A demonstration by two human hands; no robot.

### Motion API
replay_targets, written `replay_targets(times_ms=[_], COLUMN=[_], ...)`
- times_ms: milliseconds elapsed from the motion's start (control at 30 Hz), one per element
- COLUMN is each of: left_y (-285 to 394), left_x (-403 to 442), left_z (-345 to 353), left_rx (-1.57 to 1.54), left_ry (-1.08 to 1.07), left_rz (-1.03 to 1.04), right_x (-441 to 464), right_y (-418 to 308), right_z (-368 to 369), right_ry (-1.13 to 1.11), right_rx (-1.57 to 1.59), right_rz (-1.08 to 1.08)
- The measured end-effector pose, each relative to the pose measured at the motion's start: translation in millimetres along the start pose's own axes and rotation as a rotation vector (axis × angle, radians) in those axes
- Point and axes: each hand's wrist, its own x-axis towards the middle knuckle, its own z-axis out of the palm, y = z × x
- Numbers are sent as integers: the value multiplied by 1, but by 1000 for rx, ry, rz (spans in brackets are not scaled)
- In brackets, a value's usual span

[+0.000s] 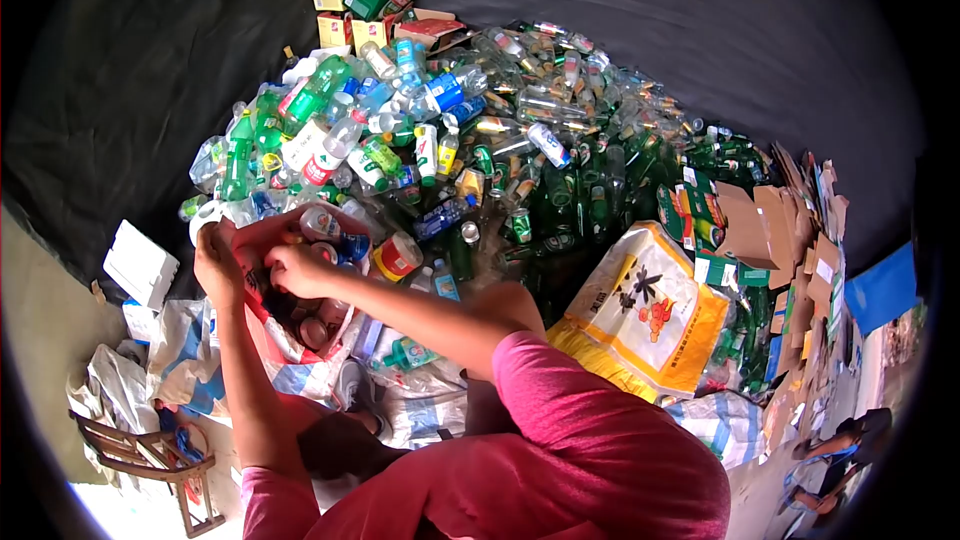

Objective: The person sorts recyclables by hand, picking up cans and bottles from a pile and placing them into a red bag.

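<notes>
A red plastic bag [262, 325] stands in front of me with its mouth spread, and several drink cans [322, 223] show in and around its opening. My left hand [216, 266] is closed at the bag's left rim, beside a white round item [205, 220] that I cannot name. Over the bag's mouth, my right hand [300, 270] reaches in with curled fingers, close to dark cans inside. Whatever is between those fingers is hidden. Right of the bag lies a red and yellow tin [397, 256].
Beyond the bag rises a large heap of plastic bottles [330, 155] and green glass bottles [590, 190]. A yellow-white printed sack [650, 310] lies at right, near stacked flattened cardboard [790, 240]. At lower left stands a wooden chair [150, 450]. Another person [835, 460] is at far right.
</notes>
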Motion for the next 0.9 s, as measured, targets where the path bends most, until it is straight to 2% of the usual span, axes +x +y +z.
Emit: replay_targets(times_ms=[33, 100, 167, 233, 367, 500, 633, 700, 767, 833, 900], left_y=[-3, 3, 6, 4, 5, 8, 9, 11, 11, 8, 8], left_x=[0, -1, -2, -1, 1, 3, 6, 7, 9, 9, 12], left_z=[-1, -5, -8, -10, -14, -11, -8, -6, -6, -4, -3], left_rx=[3, 22, 51, 42, 57, 51, 78, 120, 139, 160, 164], left_ry=[-7, 22, 19, 26, 14, -26, -59, -67, -81, -77, -106], left_rz=[19, 54, 22, 37, 5, 24, -32, -83, -63, -10, -16], right_x=[-7, -10, -10, -17, -33, -62, -126, -160, -190, -207, -205], right_y=[-9, -17, -5, -3, 17, 69, 204, 274, 345, 370, 392], right_z=[-18, -51, -73, -120, -224, -320, -409, -442, -475, -489, -500], right_ry=[36, -152, -217, -207, -85, 215, 538, 768, 775, 720, 691], right_rx=[-156, 4, 317, 331, 427, 403, 248, 59, -303, -689, -825], right_rz=[-88, 21, 173, 117, 414, 540, 773, 921, 1073, 1026, 1002])
